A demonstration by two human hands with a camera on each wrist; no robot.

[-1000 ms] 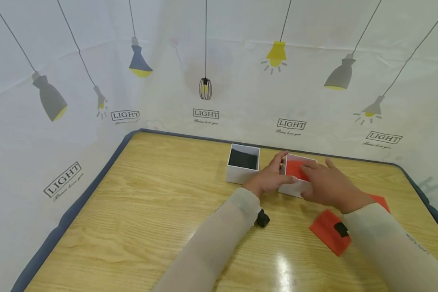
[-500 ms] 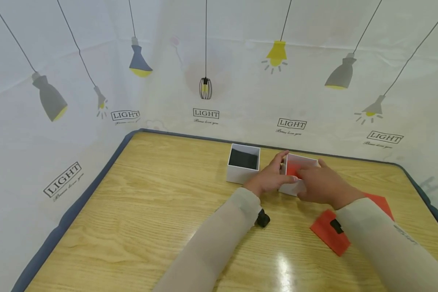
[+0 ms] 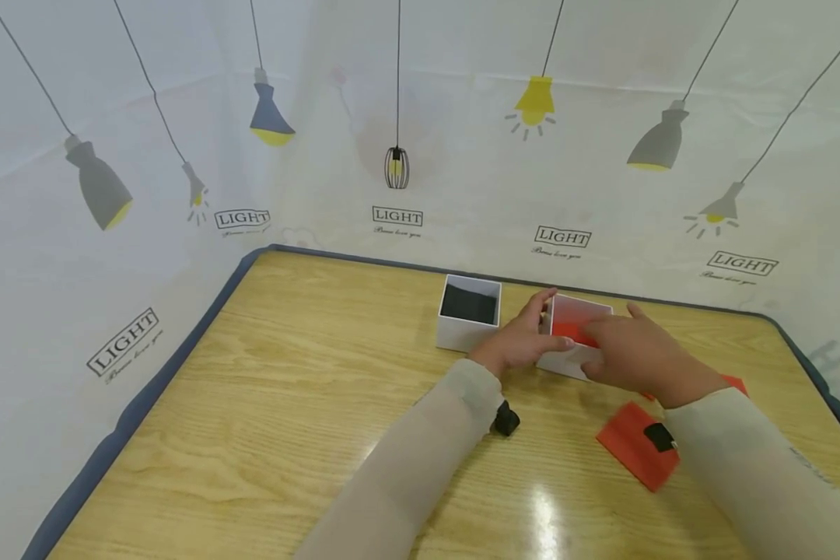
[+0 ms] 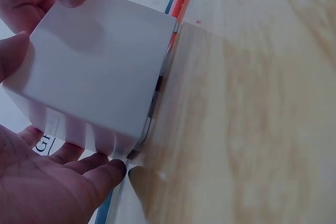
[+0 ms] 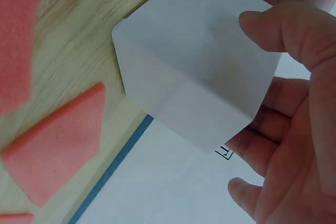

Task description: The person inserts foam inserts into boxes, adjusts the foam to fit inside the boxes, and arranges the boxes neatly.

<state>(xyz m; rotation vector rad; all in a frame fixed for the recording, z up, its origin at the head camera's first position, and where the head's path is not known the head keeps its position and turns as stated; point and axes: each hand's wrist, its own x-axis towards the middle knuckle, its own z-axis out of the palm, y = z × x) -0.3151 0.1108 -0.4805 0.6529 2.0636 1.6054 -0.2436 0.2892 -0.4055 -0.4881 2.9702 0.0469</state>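
An uncovered white box [image 3: 563, 362] stands near the table's back edge, red foam [image 3: 571, 333] inside it. My left hand [image 3: 521, 341] grips this box from the left, fingers along its side and thumb at the near wall; the left wrist view shows the box's white wall [image 4: 100, 61]. From the right, my right hand [image 3: 637, 350] reaches over the rim. Its fingers press down on the foam, their tips partly hidden, while the thumb [image 5: 262, 32] touches the outside of the near wall in the right wrist view.
Left of the gripped box stands a second white box [image 3: 458, 334] with black foam [image 3: 467, 303] in it. A loose red foam piece [image 3: 633, 443] lies beside my right forearm, and another [image 3: 735, 383] is partly hidden behind it. A printed white curtain [image 3: 462, 155] surrounds the table.
The red foam sits lower in the box than a second ago. My right hand dipped further in to the left, then shifted back right. My left hand has kept its hold.
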